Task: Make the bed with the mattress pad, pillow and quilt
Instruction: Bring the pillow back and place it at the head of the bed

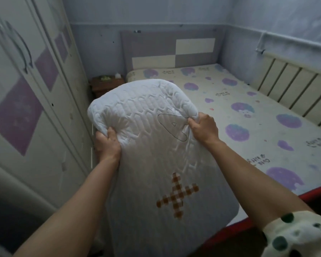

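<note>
A folded white quilted mattress pad (146,115), with a brown checked cross and a stitched outline on it, is held up in front of me over the near left corner of the bed. My left hand (107,143) grips its left edge. My right hand (204,127) pinches its right edge near the fold. The bare mattress (248,115), cream with purple blobs, lies beyond and to the right. No pillow or quilt is in view.
A white and purple wardrobe (32,93) stands close on the left. A small brown nightstand (106,85) sits by the padded headboard (174,49). A slatted panel (295,89) runs along the bed's right side. The bed frame's red edge (267,212) is near me.
</note>
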Demonstrator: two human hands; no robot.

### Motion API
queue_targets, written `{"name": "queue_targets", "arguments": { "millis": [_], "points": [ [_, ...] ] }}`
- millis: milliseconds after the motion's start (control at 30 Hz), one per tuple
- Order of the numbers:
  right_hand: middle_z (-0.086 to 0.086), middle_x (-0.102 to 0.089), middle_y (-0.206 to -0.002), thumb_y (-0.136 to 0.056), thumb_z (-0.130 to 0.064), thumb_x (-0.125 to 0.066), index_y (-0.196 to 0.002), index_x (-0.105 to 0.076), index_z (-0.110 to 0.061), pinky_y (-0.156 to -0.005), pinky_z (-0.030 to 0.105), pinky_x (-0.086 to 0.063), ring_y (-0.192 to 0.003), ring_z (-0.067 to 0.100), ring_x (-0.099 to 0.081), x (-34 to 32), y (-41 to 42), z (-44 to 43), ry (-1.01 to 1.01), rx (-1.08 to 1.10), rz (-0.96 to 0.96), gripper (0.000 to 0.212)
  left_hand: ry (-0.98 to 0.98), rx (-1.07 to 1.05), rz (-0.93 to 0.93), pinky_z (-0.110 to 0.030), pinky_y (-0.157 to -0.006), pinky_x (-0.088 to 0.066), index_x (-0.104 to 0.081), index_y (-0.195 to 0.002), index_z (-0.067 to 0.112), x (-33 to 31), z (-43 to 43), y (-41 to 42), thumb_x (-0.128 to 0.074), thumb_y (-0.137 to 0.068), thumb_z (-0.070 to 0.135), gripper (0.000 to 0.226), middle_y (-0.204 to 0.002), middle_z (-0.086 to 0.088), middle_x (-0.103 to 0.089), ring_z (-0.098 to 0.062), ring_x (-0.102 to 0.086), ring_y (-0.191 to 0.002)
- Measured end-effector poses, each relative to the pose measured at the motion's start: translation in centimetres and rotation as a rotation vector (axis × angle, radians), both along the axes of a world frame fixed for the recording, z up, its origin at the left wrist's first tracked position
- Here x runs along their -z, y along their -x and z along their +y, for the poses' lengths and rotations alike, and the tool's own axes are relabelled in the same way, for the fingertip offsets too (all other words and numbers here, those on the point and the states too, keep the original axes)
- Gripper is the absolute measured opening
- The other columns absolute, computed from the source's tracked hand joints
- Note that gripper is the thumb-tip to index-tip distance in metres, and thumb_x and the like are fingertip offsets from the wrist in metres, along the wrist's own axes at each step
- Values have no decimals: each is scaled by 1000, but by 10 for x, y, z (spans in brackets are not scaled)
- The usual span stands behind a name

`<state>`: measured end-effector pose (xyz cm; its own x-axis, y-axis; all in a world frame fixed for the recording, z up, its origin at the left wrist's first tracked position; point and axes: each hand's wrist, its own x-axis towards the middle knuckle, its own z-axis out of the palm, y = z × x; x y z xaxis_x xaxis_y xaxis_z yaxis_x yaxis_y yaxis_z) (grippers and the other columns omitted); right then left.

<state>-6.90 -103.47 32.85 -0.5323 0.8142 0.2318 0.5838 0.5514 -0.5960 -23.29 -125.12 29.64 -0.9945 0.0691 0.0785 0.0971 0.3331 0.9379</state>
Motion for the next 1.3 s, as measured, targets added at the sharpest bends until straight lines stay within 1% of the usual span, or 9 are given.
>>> {"name": "queue_targets", "arguments": {
  "millis": [100,233,400,567,700,800,1033,1167,1300],
  "points": [
    [19,-64,-102,-92,-34,-52,-101,-60,-1,-69,30,-36,-94,35,-59,-7,39,4,17,31,14,35,40,15,20,-36,-88,-43,-53,-119,-1,-12,13,47,-45,-97,39,46,-121,-24,-59,-38,-55,-112],
    [20,-64,-99,-93,-32,-53,-95,-58,1,-67,30,-33,-92,35,-59,-13,94,26,32,75,29,34,96,33,4,-40,-90,-42,-51,-116,2,-22,44,112,-43,-96,43,46,-119,-23,-59,-40,-55,-109],
    [19,-65,-100,-93,-32,-53,-99,-60,2,-66,29,-34,-89,33,-60,-7,152,67,31,120,27,36,75,101,-5,-41,-93,-42,-50,-117,1,-20,96,181,-45,-96,40,44,-121,-23,-57,-39,-54,-112],
    [21,-65,-103,-94,-33,-52,-101,-60,2,-70,30,-37,-94,35,-60,1,220,137,30,176,13,37,76,182,20,-42,-94,-42,-50,-119,3,-17,177,261,-45,-96,40,44,-121,-22,-57,-39,-54,-111],
    [21,-65,-105,-93,-35,-52,-102,-60,1,-75,36,-44,-96,37,-60,1,284,194,37,219,1,38,74,215,28,-41,-91,-42,-50,-119,5,-20,239,327,-44,-97,40,41,-117,-18,-58,-37,-55,-108],
    [21,-65,-104,-92,-37,-51,-102,-60,-1,-75,37,-45,-95,37,-60,-1,336,233,38,234,7,38,62,237,36,-41,-90,-42,-50,-119,6,-21,279,380,-44,-97,39,40,-116,-16,-58,-36,-55,-107],
    [21,-65,-104,-90,-36,-53,-103,-61,-3,-78,39,-48,-96,38,-60,12,495,331,39,301,42,37,85,299,62,-45,-96,-44,-49,-120,6,-13,392,555,-44,-96,41,42,-120,-18,-57,-38,-55,-109],
    [23,-65,-103,-90,-35,-52,-104,-62,-3,-79,40,-48,-96,40,-61,4,580,389,56,387,90,37,84,394,106,-43,-96,-43,-48,-120,6,-33,468,652,-44,-96,39,41,-122,-20,-56,-38,-54,-111],
    [24,-65,-103,-91,-34,-52,-102,-62,0,-76,38,-46,-95,40,-60,-4,640,442,56,482,106,37,148,464,157,-42,-100,-37,-47,-122,2,-53,538,720,-44,-97,36,42,-129,-23,-48,-38,-47,-118]
  ]
}}
